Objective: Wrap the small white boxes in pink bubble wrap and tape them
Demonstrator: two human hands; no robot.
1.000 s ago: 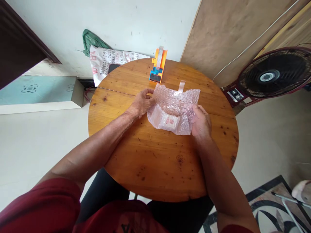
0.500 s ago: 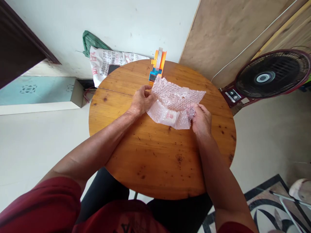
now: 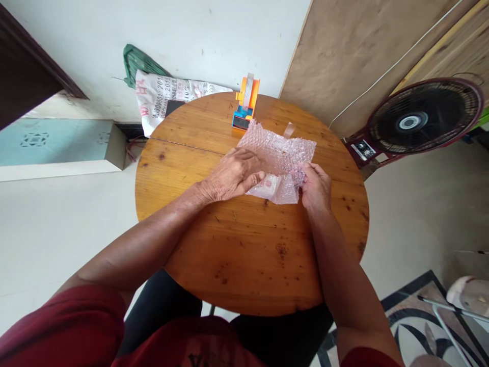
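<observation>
A sheet of clear bubble wrap [image 3: 280,155] lies folded over a small white item with a red mark [image 3: 269,184] on the round wooden table [image 3: 229,255]. My left hand [image 3: 235,173] lies flat on the left part of the wrap, fingers stretched over it. My right hand [image 3: 315,186] pinches the wrap's right edge with curled fingers. A strip of clear tape [image 3: 288,129] sticks out behind the wrap.
An orange and blue tape dispenser [image 3: 244,104] stands at the table's far edge. A printed sack [image 3: 168,97] and green bag [image 3: 139,63] lean on the wall. A dark fan [image 3: 416,120] stands at right. A patterned rug [image 3: 420,326] covers the floor at lower right.
My left hand has let go of the wrap's upper left edge and moved right, flat on the folded wrap. The upper flap has come down over the item. My right hand stays.
</observation>
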